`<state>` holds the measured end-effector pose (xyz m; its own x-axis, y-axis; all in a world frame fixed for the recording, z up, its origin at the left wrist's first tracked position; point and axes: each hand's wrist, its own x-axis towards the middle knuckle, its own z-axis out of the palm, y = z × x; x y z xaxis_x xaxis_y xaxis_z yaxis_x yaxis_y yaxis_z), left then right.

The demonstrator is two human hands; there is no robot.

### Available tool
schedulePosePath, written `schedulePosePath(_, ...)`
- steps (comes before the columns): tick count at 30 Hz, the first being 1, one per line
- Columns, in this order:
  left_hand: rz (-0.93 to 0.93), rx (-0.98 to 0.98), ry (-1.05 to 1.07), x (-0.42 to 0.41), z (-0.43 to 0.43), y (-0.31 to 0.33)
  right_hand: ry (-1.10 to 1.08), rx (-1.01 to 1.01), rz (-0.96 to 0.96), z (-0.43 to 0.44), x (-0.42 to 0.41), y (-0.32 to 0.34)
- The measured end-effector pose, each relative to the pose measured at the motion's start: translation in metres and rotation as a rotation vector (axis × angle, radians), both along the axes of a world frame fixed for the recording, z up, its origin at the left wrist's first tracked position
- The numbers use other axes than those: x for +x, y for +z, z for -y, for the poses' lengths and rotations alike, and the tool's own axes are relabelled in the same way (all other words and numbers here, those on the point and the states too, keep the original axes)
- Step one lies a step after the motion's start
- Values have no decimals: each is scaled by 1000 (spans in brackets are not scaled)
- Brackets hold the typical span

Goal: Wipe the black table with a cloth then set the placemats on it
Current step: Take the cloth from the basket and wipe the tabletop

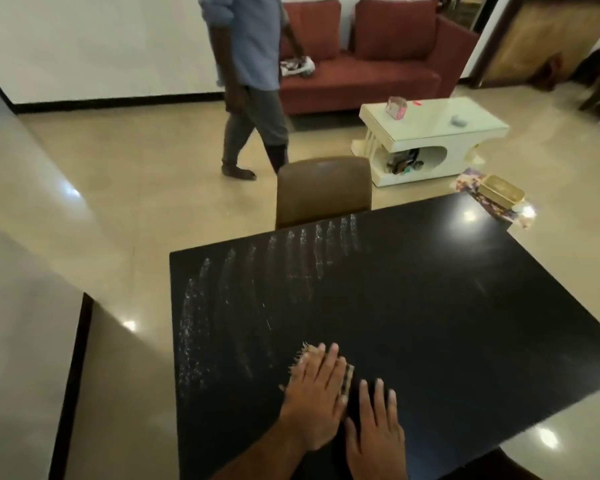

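Cloth (pixel 347 375) sits under my left hand (pixel 314 400), fingers flat, pressing it to the table (pixel 430 306) near the front edge, long side pointing away from me. My right hand (pixel 374 424) rests open just beside it, holding nothing. Streaks mark the left and far edges; I judge the open stretch rightward comes next. Placemats (pixel 466 181) lie at the far right corner under a tin (pixel 499 192).

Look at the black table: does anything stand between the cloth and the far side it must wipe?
Only at the far right corner: a gold tin sits on the placemats there. Otherwise nothing visible lies on the black table beyond the cloth, which the left hand presses flat; the right hand rests beside it.
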<state>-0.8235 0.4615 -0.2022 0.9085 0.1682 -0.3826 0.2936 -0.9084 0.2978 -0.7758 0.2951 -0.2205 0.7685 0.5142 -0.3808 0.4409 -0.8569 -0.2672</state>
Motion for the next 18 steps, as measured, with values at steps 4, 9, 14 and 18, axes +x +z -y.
schedulePosePath(4, -20, 19, -8, -18, 16, -7, 39, -3, 139, 18, -3, -26)
schedulePosePath(9, -74, 25, 54, -86, 25, -10, 104, -100, 38, 14, -25, -5)
schedulePosePath(14, -15, 119, 226, -168, 8, -33, 188, -101, 4, 1, -36, -1)
schedulePosePath(18, 11, 135, 249, -157, -8, -31, 198, -81, 68, 0, -50, -17)
